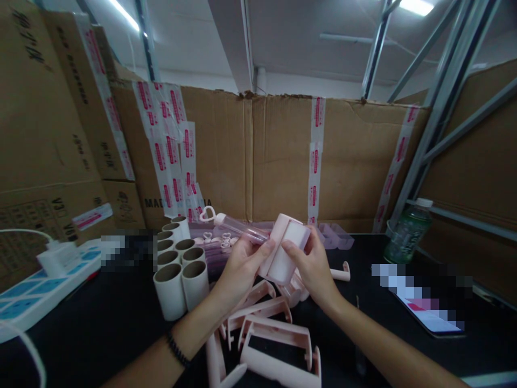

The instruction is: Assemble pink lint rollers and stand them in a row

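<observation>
Both hands hold a lint roller with a pale pink case and a white roll, up in front of me above the black table. My left hand (241, 267) grips its left side, thumb pressed on the pink case (278, 237). From that side a clear handle (238, 226) sticks out to the upper left and ends in a heart-shaped loop. My right hand (317, 269) is closed around the right side, with its thumb on the white roll (291, 253). Beneath the hands lie several pink roller frames (278, 326), partly hidden by my forearms.
Several white-coated cardboard-core rolls (169, 293) stand upright at left. Behind them are clear handles with heart loops (216, 240) and a purple tray (341, 237). A power strip (44, 291) lies far left. At right are a green bottle (407, 231) and a phone (434, 318). Cardboard walls (278, 156) enclose the back.
</observation>
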### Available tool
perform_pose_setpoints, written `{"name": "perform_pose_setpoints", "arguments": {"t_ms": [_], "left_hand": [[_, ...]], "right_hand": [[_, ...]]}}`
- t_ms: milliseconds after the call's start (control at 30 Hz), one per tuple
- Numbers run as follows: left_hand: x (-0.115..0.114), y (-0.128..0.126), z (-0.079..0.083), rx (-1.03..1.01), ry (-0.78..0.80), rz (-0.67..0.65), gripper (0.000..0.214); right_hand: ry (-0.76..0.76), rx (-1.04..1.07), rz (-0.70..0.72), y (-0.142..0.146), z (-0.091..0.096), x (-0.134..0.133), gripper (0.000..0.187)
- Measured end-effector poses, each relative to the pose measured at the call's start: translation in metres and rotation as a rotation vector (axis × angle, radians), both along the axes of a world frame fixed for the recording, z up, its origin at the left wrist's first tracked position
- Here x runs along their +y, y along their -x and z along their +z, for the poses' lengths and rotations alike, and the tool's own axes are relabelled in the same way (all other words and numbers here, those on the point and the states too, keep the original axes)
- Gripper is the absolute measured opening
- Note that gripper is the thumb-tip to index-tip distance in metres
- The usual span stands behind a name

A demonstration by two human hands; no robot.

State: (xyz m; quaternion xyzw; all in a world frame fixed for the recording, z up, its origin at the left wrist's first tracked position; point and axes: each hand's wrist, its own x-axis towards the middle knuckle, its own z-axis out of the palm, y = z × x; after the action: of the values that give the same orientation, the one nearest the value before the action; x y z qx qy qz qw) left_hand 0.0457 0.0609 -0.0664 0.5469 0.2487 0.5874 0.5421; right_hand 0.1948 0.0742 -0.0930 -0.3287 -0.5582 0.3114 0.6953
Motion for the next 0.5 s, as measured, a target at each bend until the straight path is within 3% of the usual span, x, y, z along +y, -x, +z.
{"name": "perform_pose_setpoints", "arguments": {"t_ms": [167, 267, 367, 500], "left_hand": [[0.002, 0.003, 0.003, 0.075, 0.008, -0.038, 0.035], [0.003, 0.008, 0.008, 0.095, 0.041, -0.013, 0.038], [0.008, 0.017, 0.013, 0.155, 0.029, 0.104, 0.037], [0.013, 0.029, 0.018, 0.335, -0.106, 0.269, 0.029]], "right_hand": [[0.016, -0.026, -0.016, 0.002, -0.003, 0.000, 0.044], [0.003, -0.075, 0.057, 0.002, 0.001, 0.001, 0.048], [-0.016, -0.170, 0.177, -0.006, 0.011, 0.001, 0.051], [-0.005, -0.339, 0.299, -0.027, 0.035, -0.002, 0.063]]}}
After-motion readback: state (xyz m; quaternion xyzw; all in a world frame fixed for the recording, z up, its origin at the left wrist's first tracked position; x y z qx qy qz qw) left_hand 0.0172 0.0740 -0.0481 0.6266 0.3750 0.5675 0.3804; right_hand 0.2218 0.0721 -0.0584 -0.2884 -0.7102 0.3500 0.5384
